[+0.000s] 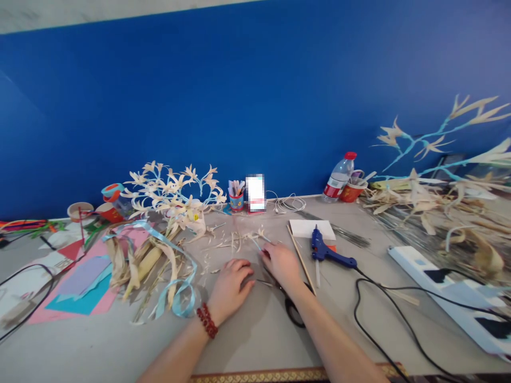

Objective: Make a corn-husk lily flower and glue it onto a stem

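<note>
My right hand [282,264] is closed in a pinch at the middle of the table. From its fingertips a thin light-blue stem [256,243] sticks out, with a small pale dried-husk flower [261,232] at its far end. Left of it, my left hand [230,284] rests on the table with fingers bent and slightly apart; nothing shows in it. Black-handled scissors [294,313] lie partly hidden beneath my right hand and forearm. Pale husk scraps [223,244] are strewn beyond both hands.
Right of my hands lie a wooden stick [302,258], a blue glue gun [329,250], its cord and a white power strip [435,298]. Husk flower branches [175,194], husks and blue ribbon [187,298] lie left. A bottle [337,178] and phone [256,194] stand behind.
</note>
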Demonstrator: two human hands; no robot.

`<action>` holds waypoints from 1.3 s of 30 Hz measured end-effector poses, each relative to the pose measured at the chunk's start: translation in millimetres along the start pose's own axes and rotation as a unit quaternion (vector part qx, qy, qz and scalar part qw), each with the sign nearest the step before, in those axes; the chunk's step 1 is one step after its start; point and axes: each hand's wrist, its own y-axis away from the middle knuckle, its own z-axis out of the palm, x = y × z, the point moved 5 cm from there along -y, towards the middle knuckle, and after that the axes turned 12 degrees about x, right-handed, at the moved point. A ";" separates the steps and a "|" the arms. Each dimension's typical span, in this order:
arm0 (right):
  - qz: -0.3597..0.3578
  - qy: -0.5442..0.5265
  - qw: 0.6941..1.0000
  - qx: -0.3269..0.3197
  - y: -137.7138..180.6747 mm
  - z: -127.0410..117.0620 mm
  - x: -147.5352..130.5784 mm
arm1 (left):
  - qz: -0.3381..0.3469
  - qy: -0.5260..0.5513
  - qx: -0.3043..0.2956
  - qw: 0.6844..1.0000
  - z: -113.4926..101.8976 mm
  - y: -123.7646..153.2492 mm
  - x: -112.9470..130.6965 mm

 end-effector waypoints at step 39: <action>-0.018 -0.546 0.837 -0.036 11.7 -11.8 -47.7 | -0.082 0.234 0.278 0.928 -46.8 0.4 2.0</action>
